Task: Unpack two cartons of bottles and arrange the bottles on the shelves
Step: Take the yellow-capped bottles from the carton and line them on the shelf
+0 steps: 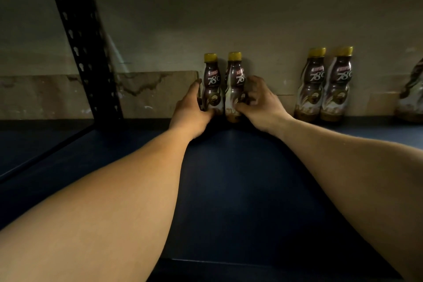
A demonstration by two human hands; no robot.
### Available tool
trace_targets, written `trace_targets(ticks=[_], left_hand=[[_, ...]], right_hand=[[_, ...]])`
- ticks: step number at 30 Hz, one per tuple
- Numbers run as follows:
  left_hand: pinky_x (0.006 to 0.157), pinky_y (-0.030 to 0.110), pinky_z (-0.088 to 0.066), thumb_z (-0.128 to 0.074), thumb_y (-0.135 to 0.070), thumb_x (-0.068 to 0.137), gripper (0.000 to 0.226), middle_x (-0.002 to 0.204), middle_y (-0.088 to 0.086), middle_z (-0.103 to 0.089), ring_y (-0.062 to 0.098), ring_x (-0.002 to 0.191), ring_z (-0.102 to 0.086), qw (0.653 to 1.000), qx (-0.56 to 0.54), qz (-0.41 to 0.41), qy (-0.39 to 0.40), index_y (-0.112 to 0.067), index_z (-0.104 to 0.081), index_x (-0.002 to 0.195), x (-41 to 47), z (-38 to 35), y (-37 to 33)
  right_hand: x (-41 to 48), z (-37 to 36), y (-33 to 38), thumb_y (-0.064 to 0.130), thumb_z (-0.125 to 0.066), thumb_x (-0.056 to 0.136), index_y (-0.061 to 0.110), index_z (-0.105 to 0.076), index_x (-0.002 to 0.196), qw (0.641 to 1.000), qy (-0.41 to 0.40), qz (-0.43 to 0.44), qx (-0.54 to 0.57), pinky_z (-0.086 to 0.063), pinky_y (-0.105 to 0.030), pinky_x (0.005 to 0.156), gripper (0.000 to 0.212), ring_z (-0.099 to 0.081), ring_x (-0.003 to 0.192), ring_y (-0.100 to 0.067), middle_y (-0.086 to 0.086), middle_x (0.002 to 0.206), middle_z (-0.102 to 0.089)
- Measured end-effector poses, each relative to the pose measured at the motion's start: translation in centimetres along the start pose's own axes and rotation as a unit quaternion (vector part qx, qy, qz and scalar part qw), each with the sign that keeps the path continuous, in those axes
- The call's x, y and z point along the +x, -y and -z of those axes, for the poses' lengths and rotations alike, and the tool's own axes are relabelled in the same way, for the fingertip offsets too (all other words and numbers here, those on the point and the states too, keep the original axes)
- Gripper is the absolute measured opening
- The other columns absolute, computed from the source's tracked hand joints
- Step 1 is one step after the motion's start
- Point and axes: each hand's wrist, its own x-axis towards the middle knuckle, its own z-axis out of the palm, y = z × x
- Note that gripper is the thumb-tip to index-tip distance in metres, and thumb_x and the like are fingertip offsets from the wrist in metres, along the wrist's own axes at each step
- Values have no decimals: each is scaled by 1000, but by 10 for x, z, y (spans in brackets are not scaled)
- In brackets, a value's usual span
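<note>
1. The blue shelf (229, 178) carries five bottles in sight, all standing at its back edge against the stained wall (160, 30).
2. The left coffee bottle (211, 82) and the right coffee bottle (235, 80) stand upright side by side near the middle of the shelf. Each has a yellow cap and a dark wrap label reading "78°C".
3. The left grip (192, 110) holds the left coffee bottle, with fingers round its left side and the thumb low on its front.
4. The right grip (258, 103) holds the right coffee bottle, with the thumb across its lower front and curled fingers at its right side.
5. Well apart to the right, a pair of matching bottles (325, 84) stands close together, with no hand on them.
6. At the right border a fifth bottle (412, 94) is cut off and blurred, so only part of its wrap shows.
7. All caps in view are on; the wrap labels hide what is inside.
8. The grips cover the bases of the two held bottles, so I cannot tell whether these rest on the shelf.
9. A black perforated upright (84, 48) rises at the left; the light is dim, and small print on the labels cannot be read.
</note>
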Motion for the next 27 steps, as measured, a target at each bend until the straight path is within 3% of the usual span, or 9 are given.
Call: trace_targets(ticks=[4,10,14,20,24,27], left_hand=[[90,27,-40,-73,-27,91,65,112,-20,-52,3,107,-49,1000,4,-4,-7,-36,-39,144,0,0,0],[92,27,-39,-73,-25,91,69,116,-19,-49,2,108,-46,1000,-3,3,-6,-35,-36,148,0,0,-2],[90,27,-39,-73,-27,91,63,111,-20,-51,2,105,-48,1000,-1,1,-12,-35,-40,145,0,0,0],[91,26,-37,-72,-28,92,57,109,-20,-48,1,106,-42,1000,9,-2,-10,-33,-44,141,-1,1,0],[92,28,-38,-73,-30,92,56,125,-12,-55,3,108,-41,1000,18,0,-15,-32,-44,140,0,1,0],[92,28,-38,-75,-31,89,66,119,-16,-51,4,109,-45,1000,4,0,-11,-32,-40,145,-1,1,-1]], right_hand=[[0,0,2,35,-83,82,31,-26,156,1000,0,-3,-12,-52,-41,103,94,-62,115,-17,0,129,-64],[1,-7,4,45,-80,69,38,-19,157,1000,16,-12,23,-51,-42,105,107,-62,121,-16,3,134,-63],[0,-3,4,28,-84,81,30,-24,156,1000,-5,-3,-12,-51,-30,95,96,-63,113,-14,3,128,-65],[3,-6,0,40,-88,75,24,-49,139,999,-28,-11,-42,-52,-37,101,77,-63,114,-14,4,130,-65],[0,-5,2,37,-89,74,25,-48,136,999,-36,-1,-29,-48,-26,91,75,-62,111,-12,4,127,-65],[-1,-4,3,36,-91,73,26,-46,137,998,-45,7,-32,-49,-26,91,79,-63,109,-12,5,124,-66]])
